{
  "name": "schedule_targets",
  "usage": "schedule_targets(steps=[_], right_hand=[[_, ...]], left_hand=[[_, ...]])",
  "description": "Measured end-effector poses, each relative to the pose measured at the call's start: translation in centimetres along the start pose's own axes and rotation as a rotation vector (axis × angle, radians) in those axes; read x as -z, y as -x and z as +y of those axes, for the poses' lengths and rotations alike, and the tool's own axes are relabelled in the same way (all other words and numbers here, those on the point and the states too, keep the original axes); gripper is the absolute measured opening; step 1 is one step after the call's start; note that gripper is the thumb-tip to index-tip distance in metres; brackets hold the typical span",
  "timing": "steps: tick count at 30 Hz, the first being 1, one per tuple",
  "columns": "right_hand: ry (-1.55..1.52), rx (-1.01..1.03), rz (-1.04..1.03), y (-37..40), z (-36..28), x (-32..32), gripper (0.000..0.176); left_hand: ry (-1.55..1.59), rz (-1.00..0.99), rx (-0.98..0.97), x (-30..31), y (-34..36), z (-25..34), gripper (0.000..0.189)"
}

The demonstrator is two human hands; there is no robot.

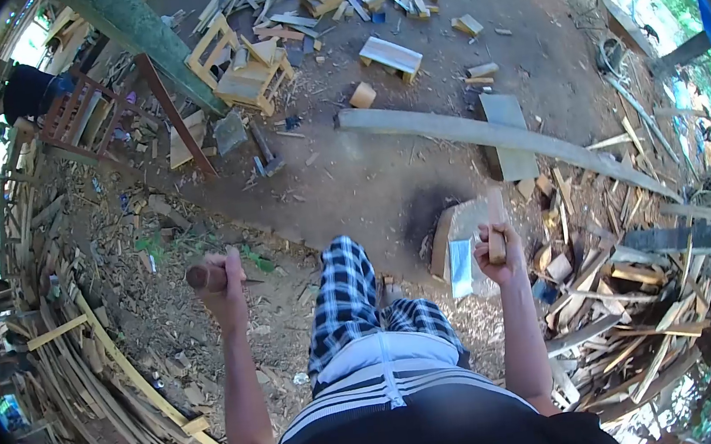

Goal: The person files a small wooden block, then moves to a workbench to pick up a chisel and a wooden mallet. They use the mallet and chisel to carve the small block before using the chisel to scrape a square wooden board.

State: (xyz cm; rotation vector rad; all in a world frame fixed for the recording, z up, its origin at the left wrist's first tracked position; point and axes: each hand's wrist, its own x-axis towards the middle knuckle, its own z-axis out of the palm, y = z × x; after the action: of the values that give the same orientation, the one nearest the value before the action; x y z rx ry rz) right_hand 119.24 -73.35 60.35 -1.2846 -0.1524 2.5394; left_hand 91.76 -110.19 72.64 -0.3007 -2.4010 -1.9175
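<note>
My left hand (227, 285) is wrapped round a brown wooden piece (207, 278) with a rounded end, held out over the debris-covered ground. My right hand (501, 254) grips a narrow wooden piece (495, 215) that points upward and away from me. Just left of my right hand, a pale wood block (441, 243) stands on the ground, with a light bluish rectangular piece (461, 268) by it. My legs in checkered trousers (342, 294) are between the two hands.
A long plank (468, 128) crosses the ground ahead, over a grey board (512, 160). Beyond are a wooden chair (247, 81), a small bench (390, 55) and a hammer (265, 151). Scrap wood (645, 303) lies right, long strips (122, 406) left. A green post (133, 37) leans ahead.
</note>
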Motion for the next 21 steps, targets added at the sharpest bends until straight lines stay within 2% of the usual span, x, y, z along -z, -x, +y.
schedule_targets(steps=[1, 2, 5, 6, 8, 10, 11, 13, 14, 16, 18, 21], right_hand=[[-0.117, 0.036, 0.134, -1.3, 0.1, -2.0, 0.033], [-0.110, 0.028, 0.141, -2.5, 0.0, -3.4, 0.033], [-0.280, 0.089, -0.154, -6.9, -1.7, -8.7, 0.040], [-0.281, 0.094, -0.142, -8.5, -2.4, -10.8, 0.040], [-0.239, 0.269, -0.210, -12.4, -4.3, -15.8, 0.043], [-0.284, 0.343, -0.146, -16.8, -6.3, -18.6, 0.036], [-0.233, 0.422, 0.109, -19.5, -7.1, -20.3, 0.033], [-0.174, 0.450, 0.601, -23.1, -8.4, -23.6, 0.023], [-0.151, 0.448, 0.647, -23.9, -8.9, -23.8, 0.023], [-0.305, 0.368, 0.777, -24.5, -9.8, -23.3, 0.024], [-0.345, 0.388, 0.920, -23.7, -10.0, -22.9, 0.025], [-0.375, 0.570, 1.050, -21.2, -9.2, -22.3, 0.032]], left_hand=[[-0.057, -0.075, -0.058, -0.6, -2.4, -0.4, 0.025], [-0.062, -0.069, -0.048, -1.5, -4.8, -0.5, 0.025], [-0.216, -0.108, -0.083, -4.8, -13.3, -0.8, 0.029], [-0.244, -0.142, -0.097, -6.1, -16.7, -1.0, 0.029], [-0.252, -0.211, -0.132, -9.3, -24.5, -2.8, 0.029], [-0.290, -0.204, -0.232, -12.9, -33.6, -6.0, 0.028], [-0.258, -0.264, -0.264, -15.3, -39.5, -7.5, 0.028], [-0.179, -0.271, -0.132, -18.2, -45.8, -10.5, 0.025], [-0.178, -0.286, -0.083, -19.6, -47.7, -10.2, 0.025], [0.159, -0.168, 0.082, -22.0, -51.0, -8.5, 0.022], [0.172, -0.169, 0.137, -22.4, -53.6, -8.5, 0.021], [0.139, -0.216, 0.203, -23.5, -56.2, -7.7, 0.021]])
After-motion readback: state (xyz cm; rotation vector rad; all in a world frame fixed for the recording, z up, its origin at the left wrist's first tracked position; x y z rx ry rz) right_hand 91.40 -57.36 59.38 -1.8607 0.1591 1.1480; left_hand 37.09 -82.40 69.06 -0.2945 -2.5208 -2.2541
